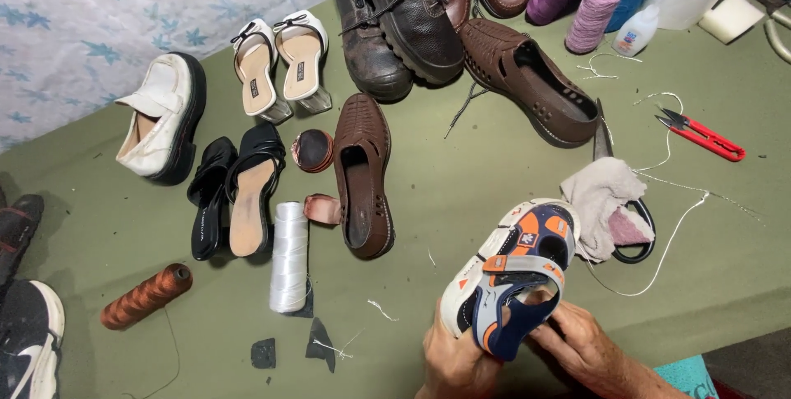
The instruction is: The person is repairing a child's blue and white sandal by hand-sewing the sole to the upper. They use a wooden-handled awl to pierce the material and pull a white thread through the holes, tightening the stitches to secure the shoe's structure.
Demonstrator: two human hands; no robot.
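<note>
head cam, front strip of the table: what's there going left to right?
Copper thread spool → white thread spool → small sandal gripped by left hand and right hand → rag → red thread snips.

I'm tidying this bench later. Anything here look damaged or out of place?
Black scraps and loose white thread litter the green table. One brown woven shoe lies apart from its mate.
</note>
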